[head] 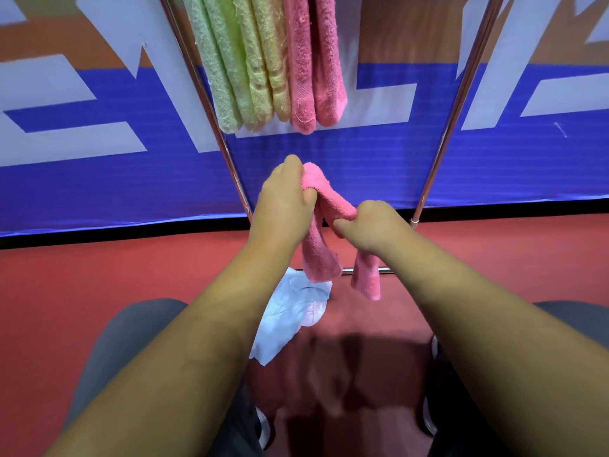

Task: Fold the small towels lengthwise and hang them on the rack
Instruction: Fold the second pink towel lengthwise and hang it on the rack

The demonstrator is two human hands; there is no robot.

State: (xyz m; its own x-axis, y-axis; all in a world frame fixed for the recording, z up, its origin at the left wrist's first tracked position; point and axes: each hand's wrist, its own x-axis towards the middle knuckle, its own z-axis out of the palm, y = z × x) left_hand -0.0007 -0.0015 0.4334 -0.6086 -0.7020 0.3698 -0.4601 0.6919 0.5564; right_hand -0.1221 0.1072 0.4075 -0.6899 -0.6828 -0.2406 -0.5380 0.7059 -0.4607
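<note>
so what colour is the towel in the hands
Pink towel, seen in the head view.

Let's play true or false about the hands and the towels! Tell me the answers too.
1. Both the left hand and the right hand hold a pink towel. True.
2. Green towels hang on the rack. True.
3. No pink ones hang there. False: hanging pink towels are right beside the green ones.
4. A pale cloth lies on the floor. True.
5. The floor is green. False: it is red.
</note>
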